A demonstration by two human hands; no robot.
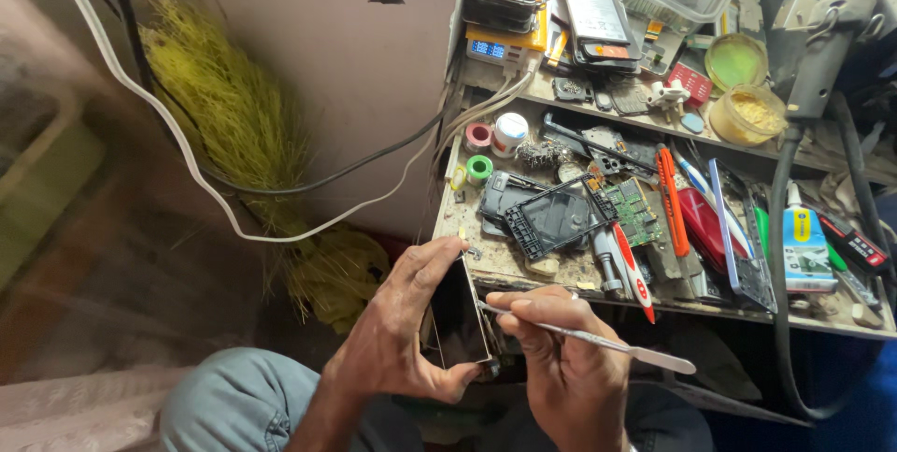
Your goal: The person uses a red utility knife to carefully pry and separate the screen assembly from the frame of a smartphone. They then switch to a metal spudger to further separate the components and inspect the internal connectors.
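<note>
Your left hand holds a smartphone edge-up over your lap, just below the front edge of the bench. The left grip is wrapped around the phone: fingers curl over its top end, the thumb braces its lower end. The dark screen faces toward 3 o'clock.

Your right hand is at 3 o'clock of the phone. Its grip is pressed together on a metal spudger, pinched between thumb and fingers. The tool's pointed tip touches the phone's right edge; its flat end points toward 4 o'clock.

At 1 o'clock of the phone, on the bench, lie a black phone frame, a green circuit board, an orange-handled tool and a red-and-white screwdriver. At 12 o'clock sit rolls of tape.

At 10 o'clock, a yellow grass broom leans against the wall, crossed by a white cable. Your blue-trousered knee is at 8 o'clock.
</note>
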